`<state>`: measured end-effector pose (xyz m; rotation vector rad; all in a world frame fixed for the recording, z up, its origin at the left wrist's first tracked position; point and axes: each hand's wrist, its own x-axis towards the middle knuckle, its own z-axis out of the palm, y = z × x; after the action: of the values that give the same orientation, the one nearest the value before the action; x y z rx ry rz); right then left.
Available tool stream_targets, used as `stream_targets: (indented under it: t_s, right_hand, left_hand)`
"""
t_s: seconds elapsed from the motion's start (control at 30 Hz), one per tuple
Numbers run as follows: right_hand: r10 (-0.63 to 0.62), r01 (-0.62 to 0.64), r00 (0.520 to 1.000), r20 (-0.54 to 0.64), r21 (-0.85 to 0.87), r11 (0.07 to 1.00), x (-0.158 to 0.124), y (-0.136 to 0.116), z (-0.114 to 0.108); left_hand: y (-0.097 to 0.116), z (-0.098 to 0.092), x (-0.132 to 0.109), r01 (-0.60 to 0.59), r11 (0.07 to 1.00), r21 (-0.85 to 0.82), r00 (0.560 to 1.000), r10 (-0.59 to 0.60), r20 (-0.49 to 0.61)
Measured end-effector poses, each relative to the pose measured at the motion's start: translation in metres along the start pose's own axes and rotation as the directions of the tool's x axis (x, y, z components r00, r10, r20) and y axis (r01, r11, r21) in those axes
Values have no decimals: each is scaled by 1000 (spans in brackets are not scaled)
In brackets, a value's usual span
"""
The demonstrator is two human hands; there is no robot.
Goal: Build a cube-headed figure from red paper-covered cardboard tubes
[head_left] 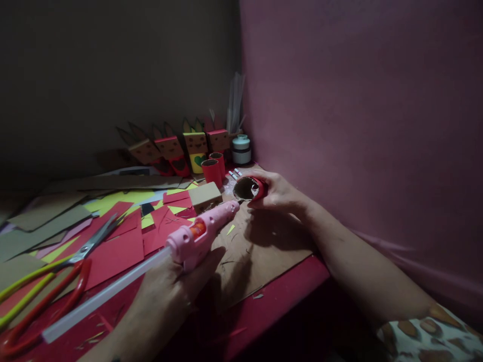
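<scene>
My left hand (177, 286) is closed around the grip of a pink hot glue gun (202, 231), with a long glue stick (109, 291) jutting from its back end. The gun's nozzle is close to the open rim of a red cardboard tube (260, 188); I cannot tell if they touch. My right hand (277, 191) holds that tube tilted, its opening facing me and the gun. Below both hands lies a brown cardboard sheet (271, 251). A small cardboard box (206, 196) sits just behind the gun.
Scissors (86, 246) with red and yellow handles lie at the left on red paper (116, 256) and other scraps. Behind stand two red tubes (212, 173), several box-headed figures with ears (196, 146), and a pale blue jar (241, 150). A pink wall (358, 100) borders the right.
</scene>
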<state>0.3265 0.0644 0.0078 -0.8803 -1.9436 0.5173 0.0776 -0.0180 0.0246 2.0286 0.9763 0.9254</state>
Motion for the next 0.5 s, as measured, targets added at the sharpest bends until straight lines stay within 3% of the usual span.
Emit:
stream_targets:
  t_s: [0.27, 0.5]
  right_hand:
    - [8, -7, 1000, 20, -39, 999, -1, -1, -1]
    - [-10, 12, 999, 34, -44, 999, -1, -1, -1]
  left_hand:
    - [17, 0, -2, 80, 995, 61, 995, -76, -63]
    - [12, 8, -6, 122, 987, -108, 987, -132, -88]
